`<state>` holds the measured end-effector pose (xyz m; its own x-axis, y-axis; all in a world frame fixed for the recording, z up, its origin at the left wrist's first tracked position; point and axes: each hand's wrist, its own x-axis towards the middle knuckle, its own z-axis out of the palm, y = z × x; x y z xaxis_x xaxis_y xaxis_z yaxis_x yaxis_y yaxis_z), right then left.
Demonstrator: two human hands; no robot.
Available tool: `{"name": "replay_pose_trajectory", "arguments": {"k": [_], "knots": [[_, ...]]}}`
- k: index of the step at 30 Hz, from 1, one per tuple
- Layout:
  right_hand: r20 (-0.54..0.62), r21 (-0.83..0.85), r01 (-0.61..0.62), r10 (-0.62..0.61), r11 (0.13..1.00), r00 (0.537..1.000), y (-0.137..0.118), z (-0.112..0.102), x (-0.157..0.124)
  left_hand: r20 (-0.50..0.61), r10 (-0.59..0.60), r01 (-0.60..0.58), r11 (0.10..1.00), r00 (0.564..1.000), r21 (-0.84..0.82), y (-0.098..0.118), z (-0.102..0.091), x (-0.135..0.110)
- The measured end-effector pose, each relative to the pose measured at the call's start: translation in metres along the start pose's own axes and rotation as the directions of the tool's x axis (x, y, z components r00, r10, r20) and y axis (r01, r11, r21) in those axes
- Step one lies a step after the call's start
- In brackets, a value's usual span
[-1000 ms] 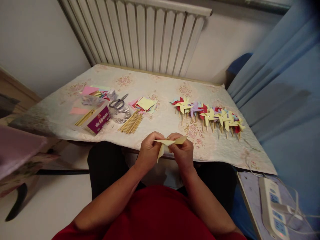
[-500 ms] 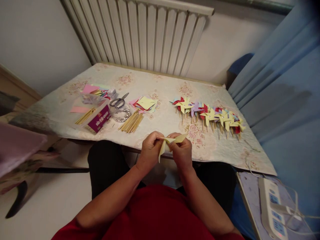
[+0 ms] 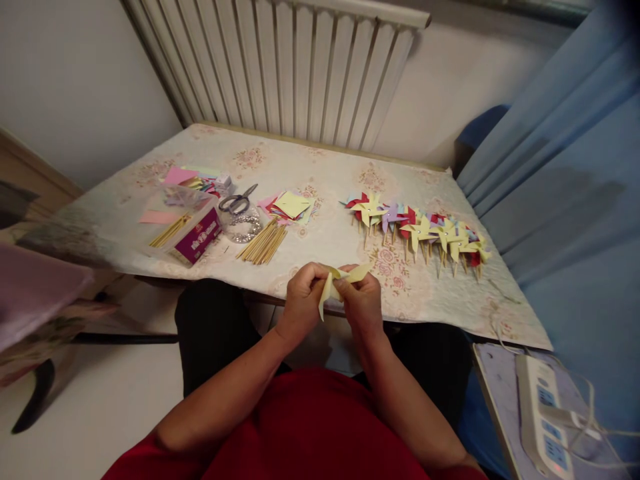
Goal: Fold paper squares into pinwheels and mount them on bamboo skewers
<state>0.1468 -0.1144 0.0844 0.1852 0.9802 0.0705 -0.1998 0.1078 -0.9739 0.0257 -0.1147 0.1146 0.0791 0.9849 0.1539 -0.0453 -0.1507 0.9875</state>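
Both hands meet at the near edge of the table (image 3: 330, 167), pinching a piece of pale yellow paper (image 3: 327, 293) between them. My left hand (image 3: 305, 297) grips its left part with curled fingers, and one flap hangs down. My right hand (image 3: 363, 300) pinches the right part, where a pointed tip sticks out toward the table. On the right of the tabletop lies a row of finished paper pinwheels (image 3: 417, 230) on wooden sticks.
A bundle of wooden sticks (image 3: 263, 243), scissors (image 3: 237, 200), a stack of coloured paper squares (image 3: 290, 207) and a purple box (image 3: 193, 233) lie on the left half. A radiator (image 3: 280, 67) stands behind. A blue curtain (image 3: 565, 167) hangs right, with a power strip (image 3: 543, 413) below it.
The hands have folded the yellow paper in closer together; the flat strip between them has shortened and the hanging flap has moved slightly right.
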Motion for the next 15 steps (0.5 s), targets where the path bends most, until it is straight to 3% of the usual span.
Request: {"name": "replay_pose_trajectory", "arguments": {"k": [9, 15], "knots": [[-0.040, 0.029, -0.046, 0.047, 0.999, 0.998, 0.008, -0.003, 0.010, 0.066, -0.174, 0.182, 0.971, 0.983, -0.154, -0.020, 0.001, 0.003], [0.009, 0.017, 0.006, -0.006, 1.000, 1.000, 0.011, -0.008, 0.011, 0.073, -0.191, 0.201, 0.966, 0.979, -0.165, -0.022, -0.003, 0.007]]}}
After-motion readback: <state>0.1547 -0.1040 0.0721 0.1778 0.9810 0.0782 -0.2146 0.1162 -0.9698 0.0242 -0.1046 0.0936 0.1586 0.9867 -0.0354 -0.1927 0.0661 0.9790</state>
